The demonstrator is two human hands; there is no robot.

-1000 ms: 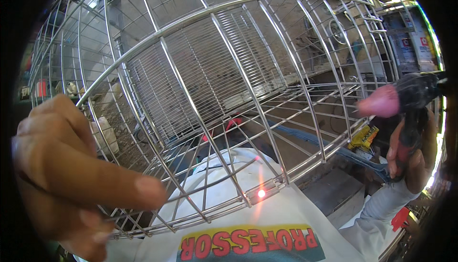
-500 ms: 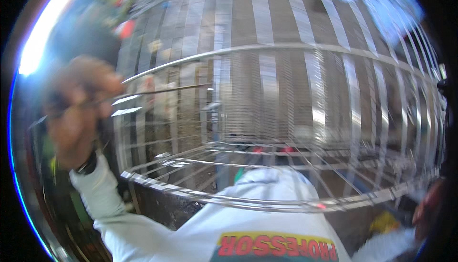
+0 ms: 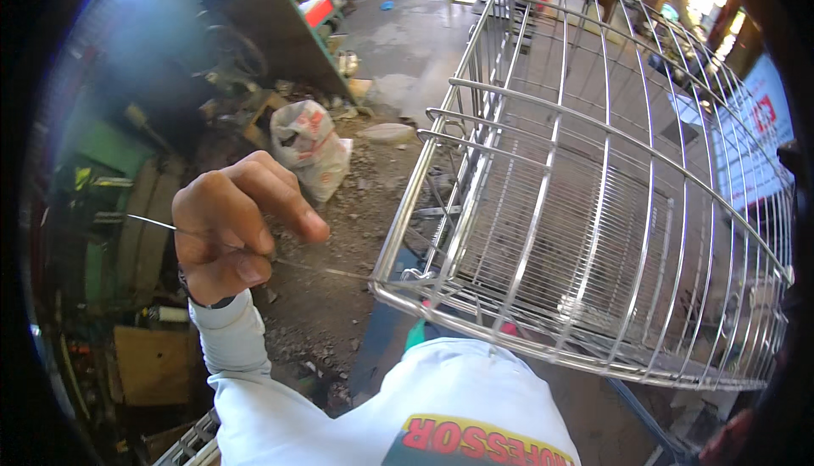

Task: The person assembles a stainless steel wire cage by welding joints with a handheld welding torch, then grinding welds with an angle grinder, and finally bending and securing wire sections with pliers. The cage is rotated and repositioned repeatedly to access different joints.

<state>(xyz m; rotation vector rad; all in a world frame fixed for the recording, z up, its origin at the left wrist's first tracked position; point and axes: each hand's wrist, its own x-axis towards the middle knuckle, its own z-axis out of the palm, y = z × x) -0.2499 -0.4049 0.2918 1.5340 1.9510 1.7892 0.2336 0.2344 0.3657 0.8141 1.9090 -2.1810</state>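
Observation:
My left hand [image 3: 237, 224] pinches a thin metal wire [image 3: 153, 223], with thumb and curled fingers closed on it. One end of the wire sticks out to the left, and the other runs right to the near left corner of a shiny wire basket [image 3: 555, 118]. Whether it is fixed there I cannot tell. The basket lies tilted across the right half, its bars in front of my body. At the dark lower right rim, only a dim part of my right hand [image 3: 731, 439] shows under the basket's end; its fingers are not clear.
A white sack [image 3: 309, 148] stands on the rubble-strewn ground [image 3: 318, 305] at the left. Behind it is a green-edged shelf [image 3: 322, 42] with clutter. A wooden board [image 3: 155, 367] leans at lower left, and a blue-white banner [image 3: 759, 131] hangs far right.
My view has swung, and the basket now sits further right and tilted. My left hand appears further right and lower, still holding the wire, whose tip is now at the basket corner.

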